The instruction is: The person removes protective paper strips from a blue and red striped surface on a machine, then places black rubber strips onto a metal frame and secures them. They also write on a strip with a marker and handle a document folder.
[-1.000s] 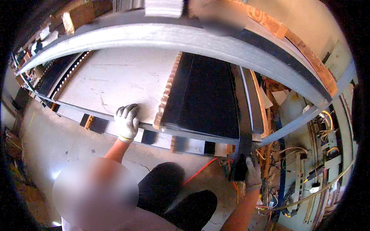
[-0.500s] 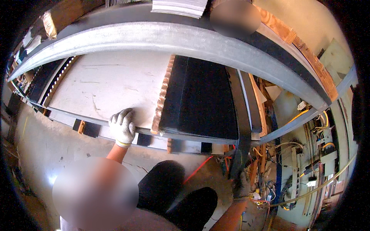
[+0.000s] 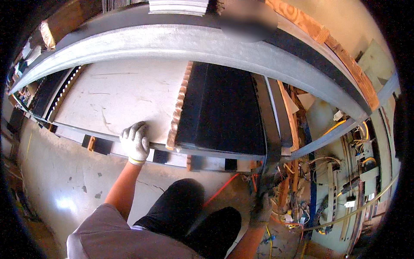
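Observation:
My left hand (image 3: 135,141), in a whitish knit glove with a yellow-edged cuff, has its fingers curled over the front edge of a large white board (image 3: 123,95). Low at the right, my right hand (image 3: 261,208) wears a darker glove and sits in shadow. Its fingers look closed around the near end of a long black strip (image 3: 271,142), which runs back over the shelf. Just left of that strip lies a stack of wide black sheets (image 3: 222,110). A wavy brown edging (image 3: 180,103) separates the stack from the bare board.
A thick grey metal beam (image 3: 172,41) arches across above the shelf. More black strips (image 3: 49,93) lie at its left end. Cables and wood scraps (image 3: 297,211) clutter the floor at right. White sheets (image 3: 178,6) and a wooden board (image 3: 319,32) rest on top.
My right hand has shifted slightly left, with the near part of the black strip. My left hand stays at the board's edge. The view has moved a little.

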`<control>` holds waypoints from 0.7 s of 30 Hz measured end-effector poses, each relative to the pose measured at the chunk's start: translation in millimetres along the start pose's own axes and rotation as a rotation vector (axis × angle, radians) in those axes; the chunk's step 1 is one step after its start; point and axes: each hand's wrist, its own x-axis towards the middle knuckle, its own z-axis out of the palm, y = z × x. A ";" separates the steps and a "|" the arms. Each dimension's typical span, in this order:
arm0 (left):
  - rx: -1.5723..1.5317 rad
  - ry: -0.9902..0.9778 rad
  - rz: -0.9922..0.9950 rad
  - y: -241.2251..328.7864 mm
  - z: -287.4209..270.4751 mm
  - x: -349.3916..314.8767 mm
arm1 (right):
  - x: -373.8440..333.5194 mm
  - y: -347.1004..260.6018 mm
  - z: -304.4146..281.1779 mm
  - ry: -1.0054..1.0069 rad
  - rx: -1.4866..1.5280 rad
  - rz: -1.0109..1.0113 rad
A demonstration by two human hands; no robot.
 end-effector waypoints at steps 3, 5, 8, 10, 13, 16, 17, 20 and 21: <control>-0.041 -0.016 0.018 2.2 -6.1 6.6 | 6.3 -3.1 2.4 -0.012 0.021 -0.036; -0.015 -0.001 0.028 -3.9 -3.6 1.6 | -7.4 -20.6 36.8 -0.005 0.093 -0.016; -0.023 -0.003 0.031 -0.3 -1.7 2.1 | 5.3 -16.0 15.2 0.040 0.189 -0.035; -0.016 -0.012 0.035 -2.1 -3.0 2.2 | -2.6 -24.4 35.7 0.054 0.225 -0.070; -0.018 -0.009 0.044 -3.0 -1.3 1.8 | -4.0 -27.1 44.6 0.031 0.226 -0.037; -0.026 0.005 0.043 -2.4 -0.7 2.5 | 8.4 -15.8 24.9 0.054 0.139 -0.007; -0.025 0.009 0.043 -1.4 -0.4 2.7 | 14.5 -9.2 13.1 0.074 0.100 -0.006; -0.027 0.008 0.042 0.8 0.4 3.0 | 22.6 0.8 -0.8 0.115 -0.033 -0.162; -0.021 0.005 0.042 -0.5 -1.2 2.8 | 22.9 1.6 2.4 0.114 -0.031 -0.179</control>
